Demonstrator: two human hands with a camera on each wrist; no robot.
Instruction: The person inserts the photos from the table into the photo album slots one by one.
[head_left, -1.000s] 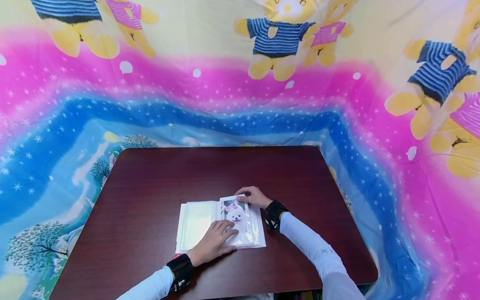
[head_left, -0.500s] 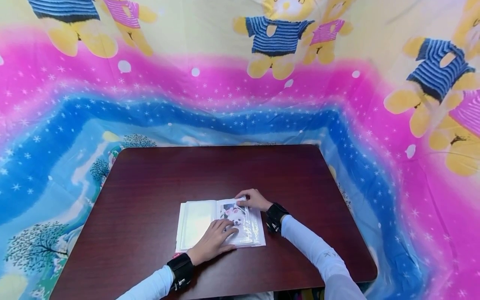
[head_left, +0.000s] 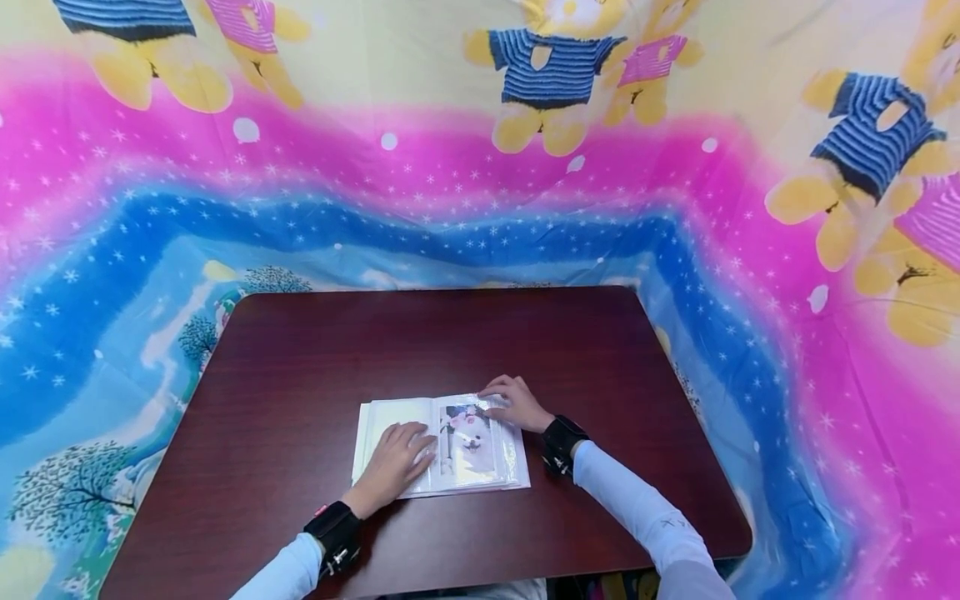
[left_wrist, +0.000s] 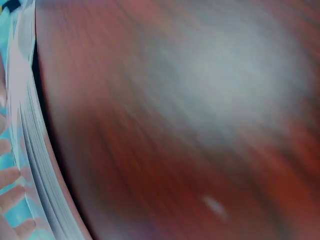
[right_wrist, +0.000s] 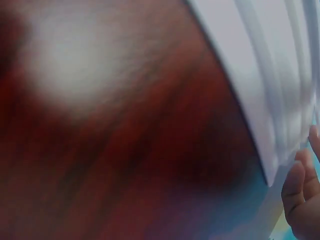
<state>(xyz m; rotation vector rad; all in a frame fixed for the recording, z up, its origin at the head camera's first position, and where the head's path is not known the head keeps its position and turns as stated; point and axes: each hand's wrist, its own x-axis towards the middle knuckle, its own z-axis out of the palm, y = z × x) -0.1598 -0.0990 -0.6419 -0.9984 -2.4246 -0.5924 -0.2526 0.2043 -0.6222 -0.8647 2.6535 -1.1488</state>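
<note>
A photo album [head_left: 401, 417] lies spread on the table, its page edges also showing in the left wrist view. On its right page, under a shiny clear sleeve, is a photo [head_left: 471, 446] of a white dog with pink flowers. My left hand [head_left: 393, 467] rests with spread fingers on the left page, near the spine. My right hand [head_left: 519, 404] is at the upper right corner of the right page, thumb over the page and fingers by its top edge. In the right wrist view its fingers [right_wrist: 295, 182] appear beside the album's edge, with nothing visible between them.
The dark red-brown table [head_left: 300, 358] extends around the album on all sides. Behind it hangs a curtain [head_left: 420, 183] printed with bears and snowflakes. A black camera strap [head_left: 333, 533] is on the left wrist, another [head_left: 562, 442] on the right.
The photo has slid down until its top lies below the page's top edge. My left hand has moved left off the photo onto the left page; my right hand has shifted slightly right.
</note>
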